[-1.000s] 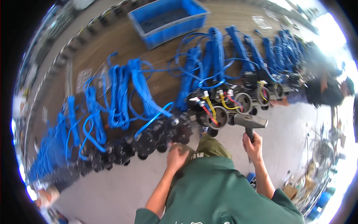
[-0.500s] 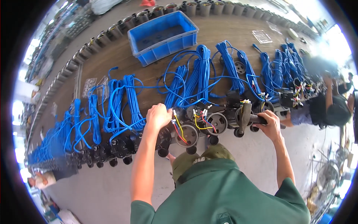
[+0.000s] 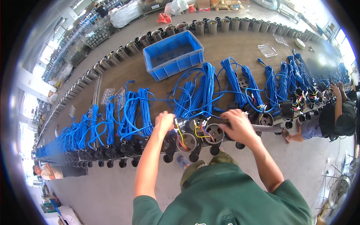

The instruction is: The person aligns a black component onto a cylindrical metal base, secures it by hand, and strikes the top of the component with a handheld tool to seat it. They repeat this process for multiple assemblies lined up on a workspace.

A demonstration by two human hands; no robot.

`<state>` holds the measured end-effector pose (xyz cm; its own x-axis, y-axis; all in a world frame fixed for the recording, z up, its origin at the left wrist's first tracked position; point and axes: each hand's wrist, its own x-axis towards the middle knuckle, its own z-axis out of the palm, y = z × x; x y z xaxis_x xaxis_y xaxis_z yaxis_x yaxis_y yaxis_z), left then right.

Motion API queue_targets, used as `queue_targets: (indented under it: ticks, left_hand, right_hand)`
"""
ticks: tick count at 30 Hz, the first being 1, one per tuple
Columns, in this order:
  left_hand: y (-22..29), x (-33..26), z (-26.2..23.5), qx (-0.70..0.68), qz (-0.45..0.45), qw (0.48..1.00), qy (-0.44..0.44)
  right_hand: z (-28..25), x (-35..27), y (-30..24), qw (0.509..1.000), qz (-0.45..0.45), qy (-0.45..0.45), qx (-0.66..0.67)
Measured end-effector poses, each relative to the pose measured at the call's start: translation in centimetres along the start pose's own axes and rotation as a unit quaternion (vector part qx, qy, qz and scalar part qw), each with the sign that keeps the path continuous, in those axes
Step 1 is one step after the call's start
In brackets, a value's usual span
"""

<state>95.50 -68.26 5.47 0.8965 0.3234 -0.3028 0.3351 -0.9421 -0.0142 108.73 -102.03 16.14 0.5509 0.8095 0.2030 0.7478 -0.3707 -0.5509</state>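
Observation:
My left hand (image 3: 165,122) is closed beside a round motor housing (image 3: 186,142) with yellow and red wires (image 3: 180,135) and white connectors standing up from it. What its fingers hold is hidden. My right hand (image 3: 238,123) is curled over the row, its fingertips near the rim of the neighbouring round housing (image 3: 213,133), which also has yellow, red and blue wires. A dark piece shows at its fingers, too unclear to name. A dark bar (image 3: 267,128) sticks out to the right beneath that hand; the hammer seen earlier is not clearly visible.
Bundled blue cables (image 3: 206,84) lie along the brown table (image 3: 123,80) behind the housings. A blue crate (image 3: 174,62) stands farther back. Metal cylinders (image 3: 133,47) line the far edge, near clear plastic trays (image 3: 267,50). A co-worker (image 3: 339,116) stands at the far right.
My right hand, which gripped a hammer, has moved left toward the wired housing. My left hand stays near the left housing. The whole view has shifted, showing more of the far side.

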Motion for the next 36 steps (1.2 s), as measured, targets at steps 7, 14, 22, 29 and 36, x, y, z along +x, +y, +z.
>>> queue_targets:
  ticks: [7,14,22,29,36]
  left_hand:
    - [1.1,-1.8,-1.9,-0.099,-0.004,0.986,0.135]
    - [3.7,-7.5,-0.1,-0.806,-0.066,0.565,0.165]
    - [3.7,-11.2,-2.1,-0.823,-0.017,0.567,0.017]
    - [5.9,-16.5,0.1,-0.717,0.0,0.695,0.056]
    - [2.2,-13.6,0.9,-0.881,-0.048,0.418,-0.216]
  right_hand:
    - [11.6,9.1,-0.3,0.973,-0.032,-0.174,0.15]
    - [12.3,11.7,-0.8,0.831,0.234,-0.234,0.446]
    - [10.5,11.7,-3.4,0.689,0.245,-0.256,0.632]
    - [10.6,11.0,-2.2,0.625,0.245,-0.28,0.686]
    - [11.5,10.7,-1.8,0.615,0.185,-0.33,0.692]
